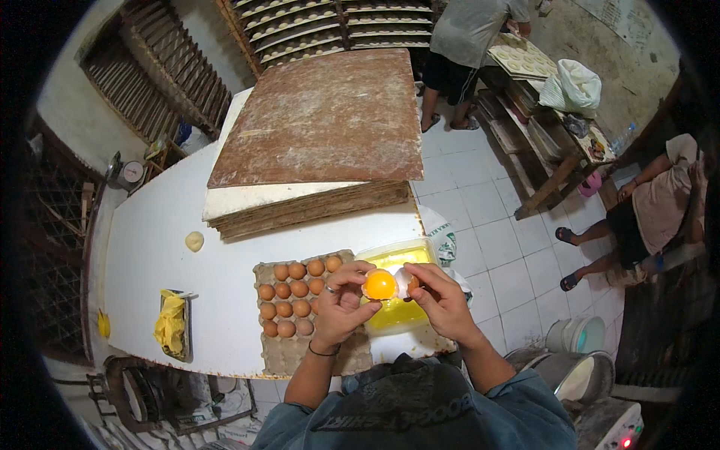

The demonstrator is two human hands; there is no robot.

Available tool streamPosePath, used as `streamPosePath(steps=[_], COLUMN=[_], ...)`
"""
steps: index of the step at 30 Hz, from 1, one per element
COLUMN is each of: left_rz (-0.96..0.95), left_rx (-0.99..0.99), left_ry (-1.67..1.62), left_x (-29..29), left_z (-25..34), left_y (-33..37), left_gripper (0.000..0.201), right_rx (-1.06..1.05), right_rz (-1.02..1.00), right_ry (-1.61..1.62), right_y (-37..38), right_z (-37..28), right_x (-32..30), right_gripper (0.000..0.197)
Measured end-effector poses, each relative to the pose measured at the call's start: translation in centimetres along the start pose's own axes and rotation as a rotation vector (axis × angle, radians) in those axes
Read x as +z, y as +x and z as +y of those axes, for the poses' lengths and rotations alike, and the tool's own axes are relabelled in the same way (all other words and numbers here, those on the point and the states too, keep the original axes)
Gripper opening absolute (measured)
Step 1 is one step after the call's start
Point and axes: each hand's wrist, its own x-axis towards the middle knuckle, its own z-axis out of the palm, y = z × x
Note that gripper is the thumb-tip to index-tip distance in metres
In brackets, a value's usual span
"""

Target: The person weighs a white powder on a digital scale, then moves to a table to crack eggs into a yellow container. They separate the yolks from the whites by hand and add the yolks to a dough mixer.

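Note:
Between the fingers of my left hand (343, 306) is half an eggshell holding a whole orange yolk (380, 285). My right hand (442, 304) pinches the other eggshell half (406, 283), its pale inside facing the yolk. Both hands are close together over a clear plastic tub (409, 317) with yellowish liquid in it. Left of the tub, partly covered by my left hand and forearm, lies a grey cardboard egg tray (281, 354). Several brown eggs (283, 309) sit in its far and left cups, while the near cups hold none.
Stacked boards (319, 120) dusted with flour rise at the table's far side. A dough ball (194, 241) and a yellow plastic bag (171, 322) in a tray lie to the left. One person (472, 37) stands at a far bench; another (660, 202) sits at right. Buckets (576, 334) stand nearby.

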Motion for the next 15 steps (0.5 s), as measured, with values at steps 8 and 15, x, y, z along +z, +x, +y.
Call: streamPosePath(steps=[8,15], left_rz=[-0.011,-0.044], left_rx=[0.001,-0.071], left_ry=[0.027,0.021], left_x=[-0.5,-0.9], left_z=[0.4,0.4], left_y=[0.2,0.0], left_gripper=[0.046,0.043], right_rx=[-0.014,-0.055], right_rz=[0.013,-0.030], right_ry=[-0.295,0.006], right_y=[0.6,1.2], right_z=[-0.2,-1.4], right_x=[-1.0,-1.4], right_gripper=[0.033,0.035])
